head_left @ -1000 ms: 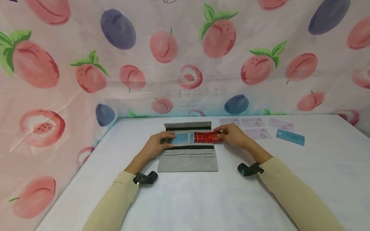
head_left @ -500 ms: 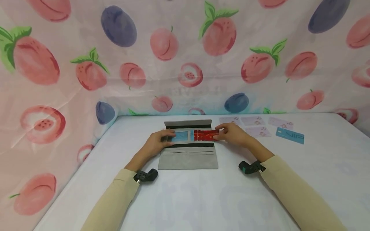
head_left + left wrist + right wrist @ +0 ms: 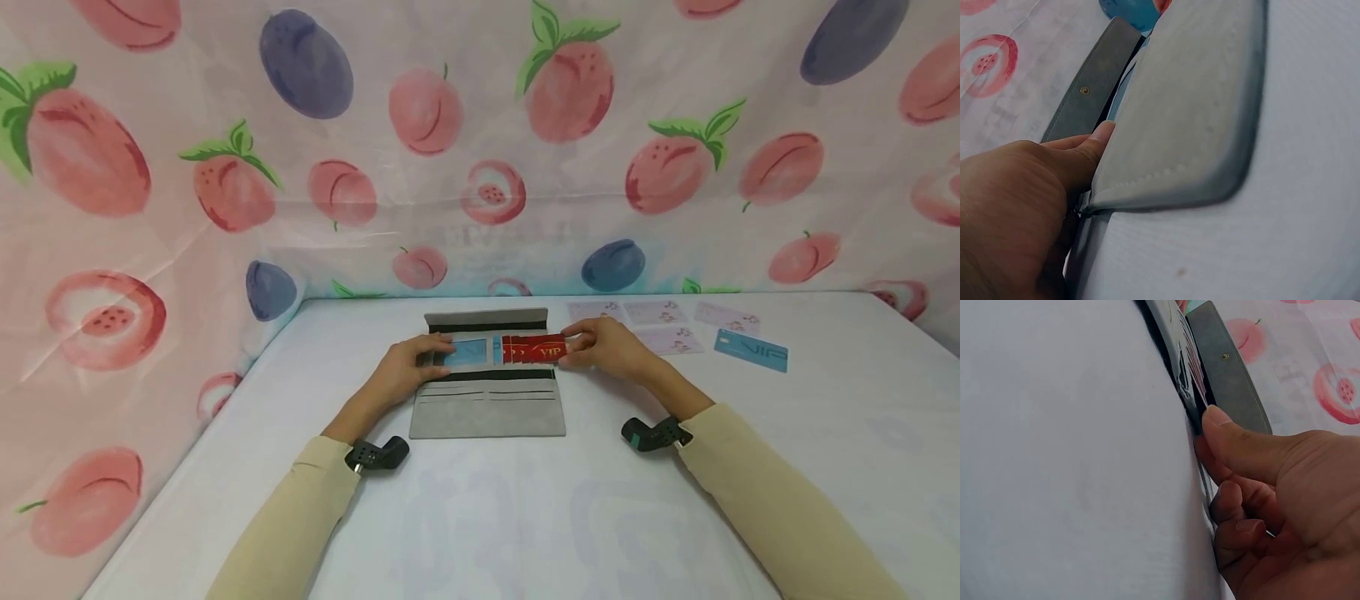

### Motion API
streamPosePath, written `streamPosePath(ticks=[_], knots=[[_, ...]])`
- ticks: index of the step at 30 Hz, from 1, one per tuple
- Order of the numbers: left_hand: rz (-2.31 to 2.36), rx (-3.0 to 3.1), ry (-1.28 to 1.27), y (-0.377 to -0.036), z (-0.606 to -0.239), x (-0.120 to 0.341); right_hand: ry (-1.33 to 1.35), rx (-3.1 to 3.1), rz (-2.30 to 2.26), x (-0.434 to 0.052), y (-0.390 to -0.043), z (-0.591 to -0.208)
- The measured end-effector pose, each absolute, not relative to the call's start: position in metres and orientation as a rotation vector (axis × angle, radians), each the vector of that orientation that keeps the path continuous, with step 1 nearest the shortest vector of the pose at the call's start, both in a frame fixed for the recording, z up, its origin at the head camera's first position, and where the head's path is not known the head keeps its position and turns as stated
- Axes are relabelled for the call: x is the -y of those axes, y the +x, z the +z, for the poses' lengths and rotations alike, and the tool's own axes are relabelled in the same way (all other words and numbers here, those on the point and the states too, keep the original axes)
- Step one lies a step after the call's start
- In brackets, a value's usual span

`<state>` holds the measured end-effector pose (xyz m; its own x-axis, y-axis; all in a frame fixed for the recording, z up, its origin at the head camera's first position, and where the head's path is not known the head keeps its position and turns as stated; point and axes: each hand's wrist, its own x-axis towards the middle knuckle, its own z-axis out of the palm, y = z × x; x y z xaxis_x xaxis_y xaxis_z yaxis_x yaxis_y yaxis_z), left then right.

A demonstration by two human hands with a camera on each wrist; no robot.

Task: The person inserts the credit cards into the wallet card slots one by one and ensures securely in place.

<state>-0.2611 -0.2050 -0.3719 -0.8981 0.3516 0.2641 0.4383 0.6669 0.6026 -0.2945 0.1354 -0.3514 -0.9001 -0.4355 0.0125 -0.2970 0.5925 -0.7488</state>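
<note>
A grey wallet (image 3: 487, 408) lies unfolded on the white table (image 3: 525, 517), its flap (image 3: 486, 318) at the far side. A light blue card (image 3: 471, 352) sits in its middle section. My left hand (image 3: 408, 367) grips the wallet's left end (image 3: 1147, 187), thumb along the edge. My right hand (image 3: 603, 346) pinches the right end of a red VIP card (image 3: 534, 349) that lies in the wallet's middle section next to the blue card. In the right wrist view my thumb (image 3: 1241, 447) lies on the card's edge (image 3: 1194, 369).
Several pale pink cards (image 3: 660, 325) and a blue VIP card (image 3: 750, 349) lie on the table to the right of the wallet. A fruit-printed cloth (image 3: 480, 142) hangs behind and to the left of the table.
My right hand has slid the red card a little to the left, further into the wallet. The left hand has stayed on the wallet's left end.
</note>
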Motion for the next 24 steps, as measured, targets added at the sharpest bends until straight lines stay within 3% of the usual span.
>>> streamPosePath(ticks=[24], knots=[[-1.061,2.764,-0.638,-0.262,-0.373,0.206,-0.833,-2.793,-0.989,-0.119,-0.290,-0.353]])
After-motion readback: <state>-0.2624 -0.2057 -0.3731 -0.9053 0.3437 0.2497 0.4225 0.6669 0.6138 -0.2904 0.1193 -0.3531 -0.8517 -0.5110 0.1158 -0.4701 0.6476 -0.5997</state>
